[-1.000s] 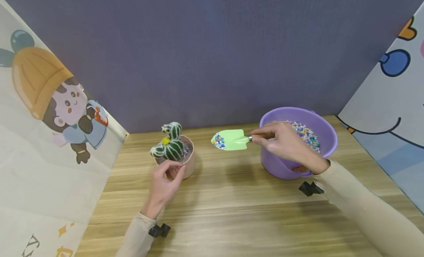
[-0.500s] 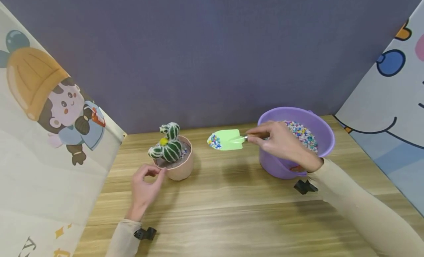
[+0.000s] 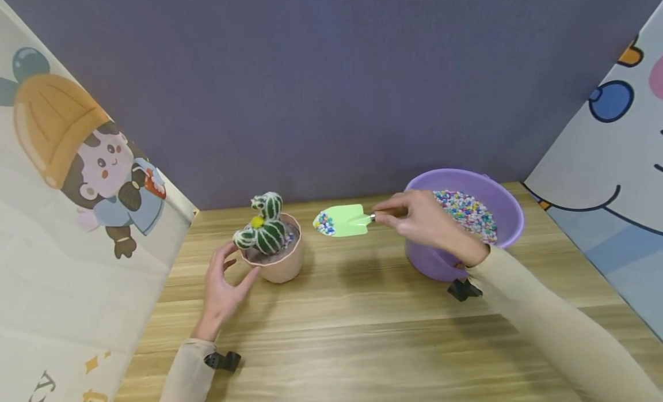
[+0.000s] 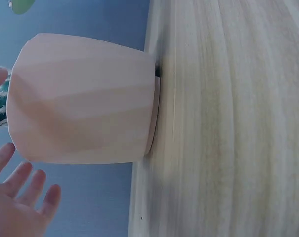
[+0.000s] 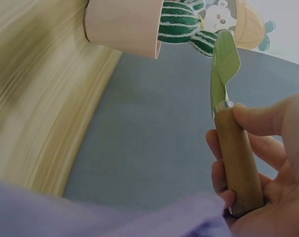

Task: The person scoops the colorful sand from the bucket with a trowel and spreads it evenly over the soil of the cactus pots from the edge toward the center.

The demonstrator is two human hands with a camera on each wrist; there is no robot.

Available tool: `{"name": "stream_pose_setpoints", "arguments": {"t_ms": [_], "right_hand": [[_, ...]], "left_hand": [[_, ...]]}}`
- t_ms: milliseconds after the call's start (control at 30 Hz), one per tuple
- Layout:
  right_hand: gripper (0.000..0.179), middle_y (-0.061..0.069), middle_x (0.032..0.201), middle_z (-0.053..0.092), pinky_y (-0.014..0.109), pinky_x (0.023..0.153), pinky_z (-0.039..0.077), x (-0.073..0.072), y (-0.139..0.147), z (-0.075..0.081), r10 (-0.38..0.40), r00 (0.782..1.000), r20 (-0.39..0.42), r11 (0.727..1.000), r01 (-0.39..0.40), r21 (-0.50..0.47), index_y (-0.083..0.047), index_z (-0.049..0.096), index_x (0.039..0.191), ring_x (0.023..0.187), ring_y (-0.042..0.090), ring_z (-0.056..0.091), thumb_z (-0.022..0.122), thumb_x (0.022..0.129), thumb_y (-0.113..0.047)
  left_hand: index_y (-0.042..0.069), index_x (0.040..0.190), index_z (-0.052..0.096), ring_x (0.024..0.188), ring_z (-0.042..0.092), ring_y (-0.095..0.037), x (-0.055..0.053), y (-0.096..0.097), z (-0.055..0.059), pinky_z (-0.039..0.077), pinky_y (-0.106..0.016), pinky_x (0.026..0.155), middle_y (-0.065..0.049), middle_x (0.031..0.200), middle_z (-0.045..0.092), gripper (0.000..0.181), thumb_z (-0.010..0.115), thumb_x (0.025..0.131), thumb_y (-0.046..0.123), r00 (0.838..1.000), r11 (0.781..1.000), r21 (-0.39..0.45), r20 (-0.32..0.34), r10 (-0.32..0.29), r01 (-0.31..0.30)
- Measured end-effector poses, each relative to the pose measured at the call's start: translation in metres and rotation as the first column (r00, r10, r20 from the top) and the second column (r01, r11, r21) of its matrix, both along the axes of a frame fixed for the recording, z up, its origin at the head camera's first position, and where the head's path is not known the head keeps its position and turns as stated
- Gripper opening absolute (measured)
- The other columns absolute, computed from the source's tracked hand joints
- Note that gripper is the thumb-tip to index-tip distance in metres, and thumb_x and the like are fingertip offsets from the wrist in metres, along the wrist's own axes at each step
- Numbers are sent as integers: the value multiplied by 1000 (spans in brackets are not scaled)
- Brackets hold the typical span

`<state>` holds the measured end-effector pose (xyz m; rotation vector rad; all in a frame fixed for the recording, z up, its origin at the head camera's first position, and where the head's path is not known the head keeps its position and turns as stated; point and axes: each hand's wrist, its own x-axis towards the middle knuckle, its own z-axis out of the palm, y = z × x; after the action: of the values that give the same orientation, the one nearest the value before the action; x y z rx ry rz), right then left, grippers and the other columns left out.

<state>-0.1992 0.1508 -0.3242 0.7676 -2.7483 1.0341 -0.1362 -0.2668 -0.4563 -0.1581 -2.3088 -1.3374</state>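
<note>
From where I stand, the right hand point(image 3: 422, 220) has a firm grip on the wooden handle point(image 5: 238, 163) of a little green shovel point(image 3: 349, 220), thumb up by the metal collar, presumably because that steadies the blade best. The shovel hangs above the table point(image 3: 336, 344), between the purple bucket point(image 3: 430, 258) and the pink pot point(image 3: 282, 266), its tip towards the pot. A small heap of coloured beads point(image 3: 324, 223) sits right at that tip; the blade lies about level, likely so they don't roll off.

The left hand point(image 3: 223, 289) has a wide, unfilled grip, thumb and fingers parted at the pot's near left rim, maybe ready to steady it; whether they touch, I can't tell. The pot stands upright with a cactus point(image 3: 270, 236) in it. The bucket, holding more beads point(image 3: 468, 212), stands beneath the right forearm, which seems a handy spot for scooping.
</note>
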Motion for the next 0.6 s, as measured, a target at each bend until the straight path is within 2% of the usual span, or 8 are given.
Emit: {"name": "stream_pose_setpoints", "arguments": {"t_ms": [133,400,600], "right_hand": [[22,5,108,83,39,84,56,-2,-7,-1,17,1000,-9,1000,-17,1,-13,83,116,85,16,71,78,97,-21],[22,4,109,82,35,78,49,-6,-20,0,42,999,0,999,-42,10,-15,84,117,86,18,62,77,97,-22],[22,7,110,83,38,81,51,-11,-27,-1,56,998,-11,998,-56,20,-14,84,116,87,20,65,78,96,-22]], "left_hand": [[10,158,48,143,46,-14,-3,-3,-1,45,-32,115,-12,160,51,83,86,85,9,998,999,-11,34,-44,45],[9,164,38,147,37,-1,-9,-12,-5,43,-13,114,-15,167,41,87,80,88,3,985,986,27,57,-164,163],[9,164,37,146,37,0,-11,-15,-6,42,-11,112,-17,167,41,88,80,87,3,980,982,28,62,-189,188]]}}
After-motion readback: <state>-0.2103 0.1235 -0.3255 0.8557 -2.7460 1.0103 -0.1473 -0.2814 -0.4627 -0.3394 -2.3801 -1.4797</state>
